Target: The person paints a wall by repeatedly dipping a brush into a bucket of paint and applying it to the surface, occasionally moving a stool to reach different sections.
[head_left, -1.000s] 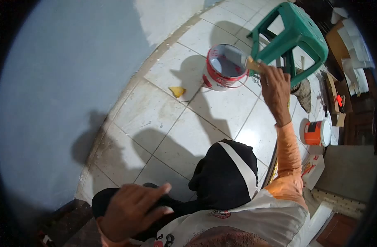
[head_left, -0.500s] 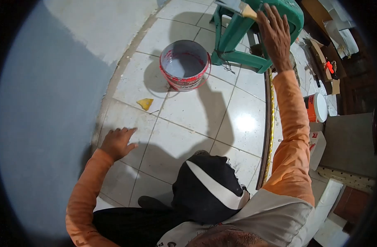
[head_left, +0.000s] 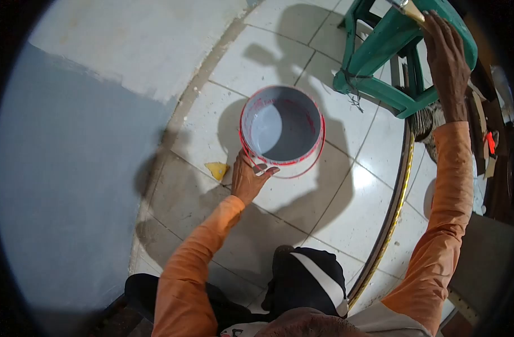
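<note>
My left hand (head_left: 248, 178) is at the near left side of a paint bucket (head_left: 323, 126), its fingers at the wall and wire handle below the rim. The bucket has a red-smeared rim and grey paint (head_left: 290, 132) inside. At upper right, my right hand (head_left: 448, 53) has its fingertips at the wooden handle of a paintbrush (head_left: 414, 11). The brush lies over the top of a green plastic stool (head_left: 389, 42); its bristles are cut off by the frame's top edge. The exact grip of the right fingers is partly hidden.
At left stands a wall (head_left: 71, 185), grey below and whitish above. A yellow scrap (head_left: 216, 170) lies on the white tiled floor (head_left: 335, 191). A dark strip with a yellow edge (head_left: 400, 208) runs along the right, with clutter and an orange-red object (head_left: 490, 143) beyond.
My left hand has moved from above the floor near the wall to the bucket and taken hold at its side. The view has shifted left. My right hand stays with the brush at the stool.
</note>
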`<state>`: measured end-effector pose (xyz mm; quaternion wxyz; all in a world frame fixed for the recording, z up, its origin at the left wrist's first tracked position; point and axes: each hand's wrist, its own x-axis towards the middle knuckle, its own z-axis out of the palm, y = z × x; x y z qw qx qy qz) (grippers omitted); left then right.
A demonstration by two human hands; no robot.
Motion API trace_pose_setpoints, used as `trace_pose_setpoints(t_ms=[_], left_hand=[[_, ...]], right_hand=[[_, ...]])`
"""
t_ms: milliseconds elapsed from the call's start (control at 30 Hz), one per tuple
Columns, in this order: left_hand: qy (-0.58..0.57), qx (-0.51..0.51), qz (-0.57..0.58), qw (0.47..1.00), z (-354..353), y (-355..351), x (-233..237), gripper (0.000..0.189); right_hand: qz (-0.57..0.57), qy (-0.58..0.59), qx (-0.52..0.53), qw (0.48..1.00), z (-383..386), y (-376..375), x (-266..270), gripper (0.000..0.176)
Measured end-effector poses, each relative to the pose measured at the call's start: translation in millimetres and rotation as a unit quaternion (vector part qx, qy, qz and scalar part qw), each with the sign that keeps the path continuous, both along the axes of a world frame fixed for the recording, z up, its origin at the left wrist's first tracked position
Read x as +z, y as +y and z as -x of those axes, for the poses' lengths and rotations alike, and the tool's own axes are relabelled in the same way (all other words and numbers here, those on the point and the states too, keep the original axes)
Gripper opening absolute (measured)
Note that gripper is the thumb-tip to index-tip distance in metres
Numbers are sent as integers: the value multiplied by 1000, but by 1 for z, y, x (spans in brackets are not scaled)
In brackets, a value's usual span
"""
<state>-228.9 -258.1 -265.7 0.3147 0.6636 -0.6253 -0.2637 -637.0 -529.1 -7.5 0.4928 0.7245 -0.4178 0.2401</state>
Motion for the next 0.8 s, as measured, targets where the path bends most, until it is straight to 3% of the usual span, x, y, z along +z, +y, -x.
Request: trace_pose_setpoints(t_ms=[33,100,233,300,333,400,433,467,633,667,700,733,800], left_hand=[[139,69,-62,986,8,-5,10,93],[7,56,-19,998,-7,-12,-18,92],[33,75,-22,996,-5,-20,-14,88],[-13,22,-3,1000,-2,-42,7,87],[5,26,-63,998,2,-54,13,86],[72,-2,-75,995,9,-75,41,90],[133,-38,-88,987,12,-84,52,94],[8,-37,-46,998,16,-83,8,107],[16,-42,-31,999,77,-135,2,123],[20,-22,-28,999,99,-147,0,122],[20,-6,-36,999,120,-160,-6,122],[-23,-7,-23,999,141,-172,-23,121],[-11,-11,-17,1000,165,-195,-18,118]], right_hand=[[-6,8,-4,1000,3,-15,2,43],[-35,-15,-13,999,6,-44,5,38],[-119,-65,-19,991,4,-102,25,30],[-163,-116,-23,979,9,-137,26,25],[-212,-146,-32,966,11,-151,25,23],[-307,-224,-68,923,11,-172,25,26],[-330,-218,-82,915,13,-175,31,27],[-327,-205,-89,918,9,-174,38,27],[-355,-272,-163,880,-7,-113,78,30],[-252,-121,-86,956,39,-117,44,31],[-339,-345,-114,868,-10,-65,71,35],[-395,-458,-55,795,-25,-26,76,41],[-402,-554,-37,728,-37,33,61,43]])
